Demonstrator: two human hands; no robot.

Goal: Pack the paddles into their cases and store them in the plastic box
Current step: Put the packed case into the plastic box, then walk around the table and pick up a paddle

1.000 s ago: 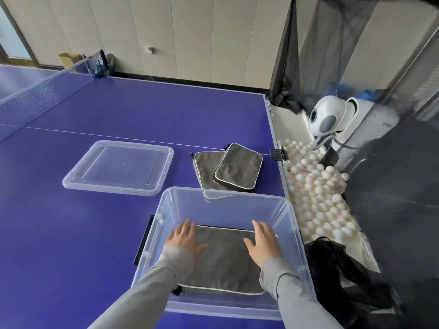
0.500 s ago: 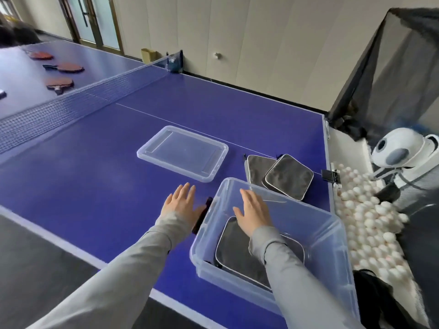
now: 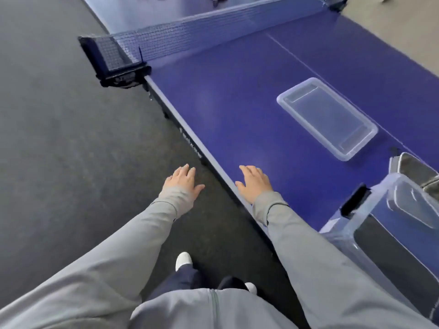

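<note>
Far left is dark grey floor (image 3: 59, 162), with the black net clamp (image 3: 114, 60) gripping the edge of the blue table-tennis surface (image 3: 237, 103) and the net (image 3: 202, 32) running off to the upper right. The left hand (image 3: 183, 180) hangs palm-down over the floor, just off the surface's edge, fingers spread and holding nothing. The right hand (image 3: 255, 184) is over the near edge of the surface, fingers likewise apart and empty; contact cannot be told. Further right the clear lid (image 3: 326, 117) lies flat on the surface. At the right border stands the clear plastic box (image 3: 351, 231) with a dark paddle case (image 3: 399, 257) inside; another grey case (image 3: 413, 167) lies on the surface just behind it.
</note>
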